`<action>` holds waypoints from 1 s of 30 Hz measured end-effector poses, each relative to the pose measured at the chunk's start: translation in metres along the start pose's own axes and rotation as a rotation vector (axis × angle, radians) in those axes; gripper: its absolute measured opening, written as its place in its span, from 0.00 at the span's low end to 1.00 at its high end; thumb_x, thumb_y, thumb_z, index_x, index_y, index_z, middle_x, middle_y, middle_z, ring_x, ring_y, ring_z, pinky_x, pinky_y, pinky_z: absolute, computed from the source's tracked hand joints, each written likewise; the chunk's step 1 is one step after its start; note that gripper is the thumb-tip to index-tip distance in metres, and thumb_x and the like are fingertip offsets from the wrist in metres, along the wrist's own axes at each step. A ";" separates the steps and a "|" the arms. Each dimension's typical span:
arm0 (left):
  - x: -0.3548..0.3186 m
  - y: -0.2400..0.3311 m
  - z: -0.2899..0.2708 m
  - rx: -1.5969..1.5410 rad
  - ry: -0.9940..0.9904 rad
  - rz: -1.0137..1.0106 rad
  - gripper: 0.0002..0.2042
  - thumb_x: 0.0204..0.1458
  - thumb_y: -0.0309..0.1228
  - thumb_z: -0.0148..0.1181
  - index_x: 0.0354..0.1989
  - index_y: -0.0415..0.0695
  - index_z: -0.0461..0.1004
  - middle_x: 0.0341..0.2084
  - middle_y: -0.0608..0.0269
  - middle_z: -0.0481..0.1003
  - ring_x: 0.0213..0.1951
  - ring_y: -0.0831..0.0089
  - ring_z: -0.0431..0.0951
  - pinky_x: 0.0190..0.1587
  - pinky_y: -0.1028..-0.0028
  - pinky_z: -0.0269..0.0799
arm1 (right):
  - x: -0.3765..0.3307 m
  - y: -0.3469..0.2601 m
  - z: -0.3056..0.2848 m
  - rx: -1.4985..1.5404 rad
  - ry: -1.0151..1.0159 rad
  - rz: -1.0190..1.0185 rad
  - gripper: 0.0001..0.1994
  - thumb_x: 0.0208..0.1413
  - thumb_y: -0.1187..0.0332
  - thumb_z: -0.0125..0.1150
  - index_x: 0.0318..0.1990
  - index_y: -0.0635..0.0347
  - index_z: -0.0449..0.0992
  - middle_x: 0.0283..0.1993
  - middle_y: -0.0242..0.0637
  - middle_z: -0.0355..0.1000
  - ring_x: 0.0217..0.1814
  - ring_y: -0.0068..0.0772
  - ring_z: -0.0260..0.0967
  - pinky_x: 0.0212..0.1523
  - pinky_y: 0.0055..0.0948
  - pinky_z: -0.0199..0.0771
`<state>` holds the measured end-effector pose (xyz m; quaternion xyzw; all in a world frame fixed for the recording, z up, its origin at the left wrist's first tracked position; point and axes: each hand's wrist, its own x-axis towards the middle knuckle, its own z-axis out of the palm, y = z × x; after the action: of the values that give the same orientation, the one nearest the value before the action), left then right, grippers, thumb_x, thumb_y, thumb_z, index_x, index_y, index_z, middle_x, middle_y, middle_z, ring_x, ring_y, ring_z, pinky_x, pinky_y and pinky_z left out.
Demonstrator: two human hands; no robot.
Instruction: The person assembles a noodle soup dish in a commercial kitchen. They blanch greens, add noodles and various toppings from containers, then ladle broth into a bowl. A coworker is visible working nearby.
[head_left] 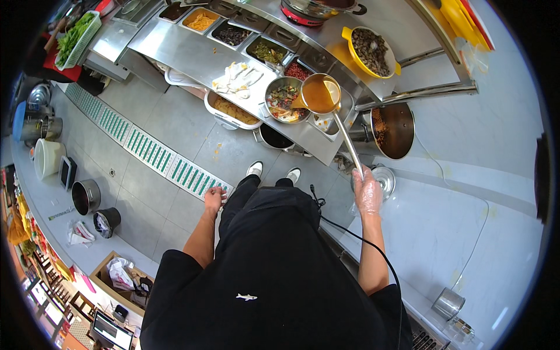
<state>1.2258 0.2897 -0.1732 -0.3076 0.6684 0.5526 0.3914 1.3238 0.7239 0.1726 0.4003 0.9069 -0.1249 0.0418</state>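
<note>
My right hand (368,193), in a clear plastic glove, is closed round the long handle of a metal ladle (349,142). Orange-brown broth (318,96) fills the ladle's bowl, and a stream of it runs over the left lip into a steel bowl (269,111). Inside that bowl lie mixed chopped ingredients (283,99), red, green and pale. Down by my left side, my bare left hand (214,198) hangs away from the counter with loosely bent fingers, nothing visible in it.
Food pans (267,52) line the counter, beside a white cloth (238,79). A yellow colander (370,52) stands on the shelf above. Right of the bowl is a large pot (402,134). A black cable (373,248) runs past my right arm. A drain grate (149,154) crosses the floor.
</note>
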 end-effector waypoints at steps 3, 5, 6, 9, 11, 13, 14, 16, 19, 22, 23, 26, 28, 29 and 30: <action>0.001 0.001 -0.001 0.013 0.001 -0.003 0.13 0.67 0.37 0.55 0.52 0.42 0.71 0.40 0.61 0.83 0.36 0.72 0.83 0.30 0.69 0.76 | 0.000 -0.002 -0.003 -0.036 0.011 0.006 0.18 0.67 0.54 0.59 0.57 0.53 0.79 0.34 0.59 0.78 0.39 0.66 0.77 0.39 0.55 0.75; 0.001 0.002 -0.001 0.021 0.000 -0.010 0.13 0.67 0.37 0.55 0.52 0.43 0.71 0.40 0.61 0.83 0.36 0.72 0.83 0.30 0.69 0.76 | 0.000 0.005 0.001 -0.019 0.041 -0.016 0.18 0.67 0.54 0.59 0.57 0.53 0.79 0.34 0.58 0.78 0.39 0.66 0.77 0.39 0.54 0.75; 0.000 0.003 -0.001 0.021 -0.002 -0.010 0.13 0.67 0.37 0.55 0.52 0.43 0.71 0.39 0.62 0.83 0.36 0.73 0.83 0.30 0.69 0.76 | -0.001 0.007 0.002 -0.010 0.056 -0.027 0.18 0.67 0.53 0.59 0.57 0.53 0.79 0.34 0.58 0.78 0.39 0.66 0.77 0.39 0.54 0.75; -0.001 0.006 -0.002 0.020 -0.004 -0.008 0.13 0.67 0.38 0.55 0.52 0.43 0.71 0.39 0.62 0.83 0.35 0.73 0.83 0.30 0.69 0.76 | -0.002 0.009 0.004 -0.006 0.070 -0.021 0.18 0.67 0.53 0.59 0.56 0.52 0.79 0.34 0.58 0.79 0.39 0.66 0.77 0.39 0.54 0.76; -0.002 0.007 -0.002 0.016 -0.004 -0.004 0.13 0.67 0.38 0.55 0.52 0.43 0.71 0.39 0.62 0.83 0.35 0.73 0.83 0.30 0.69 0.76 | -0.002 0.009 0.004 -0.020 0.055 -0.005 0.18 0.67 0.53 0.58 0.56 0.53 0.79 0.34 0.58 0.78 0.38 0.65 0.77 0.38 0.54 0.76; -0.001 0.008 -0.003 0.018 -0.002 -0.004 0.13 0.67 0.38 0.55 0.51 0.43 0.71 0.39 0.62 0.83 0.35 0.73 0.83 0.29 0.70 0.76 | -0.002 0.009 0.005 -0.031 0.054 -0.003 0.18 0.67 0.53 0.58 0.55 0.54 0.79 0.33 0.57 0.78 0.37 0.65 0.77 0.38 0.55 0.75; -0.001 0.008 -0.003 0.020 -0.002 -0.005 0.13 0.67 0.38 0.55 0.51 0.43 0.71 0.39 0.62 0.83 0.35 0.73 0.83 0.29 0.70 0.76 | -0.003 0.010 0.006 -0.036 0.059 -0.006 0.18 0.67 0.53 0.58 0.54 0.55 0.79 0.32 0.57 0.78 0.37 0.65 0.77 0.37 0.55 0.75; 0.000 0.010 -0.003 0.034 -0.004 -0.002 0.13 0.67 0.38 0.55 0.51 0.43 0.71 0.39 0.62 0.83 0.35 0.73 0.83 0.29 0.70 0.76 | -0.003 0.012 0.008 -0.054 0.065 -0.012 0.18 0.67 0.53 0.58 0.52 0.57 0.79 0.31 0.57 0.78 0.35 0.64 0.77 0.36 0.55 0.74; 0.000 0.012 -0.004 0.043 -0.007 0.002 0.13 0.67 0.38 0.55 0.51 0.42 0.71 0.39 0.62 0.83 0.35 0.73 0.83 0.29 0.70 0.76 | -0.002 0.014 0.010 -0.072 0.069 -0.018 0.17 0.68 0.53 0.58 0.48 0.58 0.80 0.29 0.56 0.77 0.34 0.64 0.77 0.34 0.55 0.73; -0.004 0.017 -0.004 0.072 -0.014 -0.009 0.12 0.67 0.36 0.52 0.53 0.44 0.71 0.42 0.62 0.83 0.38 0.71 0.82 0.32 0.69 0.76 | -0.002 0.013 0.012 -0.047 0.086 -0.017 0.17 0.68 0.53 0.58 0.45 0.59 0.79 0.27 0.54 0.76 0.32 0.62 0.76 0.33 0.53 0.72; -0.005 0.019 -0.004 0.082 -0.016 -0.013 0.12 0.68 0.35 0.51 0.54 0.45 0.71 0.43 0.62 0.82 0.39 0.71 0.82 0.33 0.68 0.76 | -0.001 0.015 0.013 -0.037 0.095 -0.022 0.17 0.68 0.53 0.58 0.44 0.59 0.79 0.26 0.54 0.76 0.31 0.62 0.76 0.32 0.53 0.72; -0.003 0.017 -0.004 0.076 -0.015 -0.013 0.12 0.68 0.36 0.51 0.54 0.45 0.70 0.43 0.62 0.82 0.39 0.71 0.82 0.34 0.68 0.76 | 0.000 0.017 0.016 -0.023 0.107 -0.028 0.17 0.67 0.53 0.58 0.45 0.59 0.78 0.27 0.55 0.76 0.32 0.64 0.76 0.32 0.55 0.72; -0.002 0.016 -0.004 0.072 -0.018 -0.010 0.13 0.68 0.37 0.51 0.54 0.45 0.70 0.43 0.62 0.82 0.39 0.70 0.82 0.34 0.68 0.76 | 0.000 0.018 0.017 -0.017 0.112 -0.034 0.17 0.67 0.53 0.59 0.45 0.59 0.78 0.28 0.56 0.76 0.33 0.65 0.75 0.32 0.56 0.71; -0.002 0.015 -0.005 0.071 -0.019 -0.010 0.13 0.68 0.37 0.52 0.54 0.45 0.70 0.42 0.62 0.82 0.39 0.70 0.82 0.34 0.67 0.76 | 0.001 0.018 0.018 -0.012 0.113 -0.040 0.17 0.67 0.53 0.59 0.45 0.59 0.78 0.28 0.56 0.76 0.33 0.65 0.75 0.32 0.56 0.71; -0.001 0.014 -0.005 0.061 -0.016 -0.007 0.13 0.68 0.37 0.52 0.54 0.44 0.70 0.42 0.62 0.83 0.38 0.71 0.83 0.33 0.68 0.76 | 0.001 0.018 0.019 -0.007 0.115 -0.046 0.17 0.67 0.53 0.59 0.45 0.59 0.78 0.28 0.56 0.76 0.33 0.65 0.75 0.32 0.56 0.71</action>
<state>1.2142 0.2878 -0.1648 -0.2933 0.6807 0.5332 0.4078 1.3363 0.7313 0.1511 0.3855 0.9172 -0.0994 -0.0118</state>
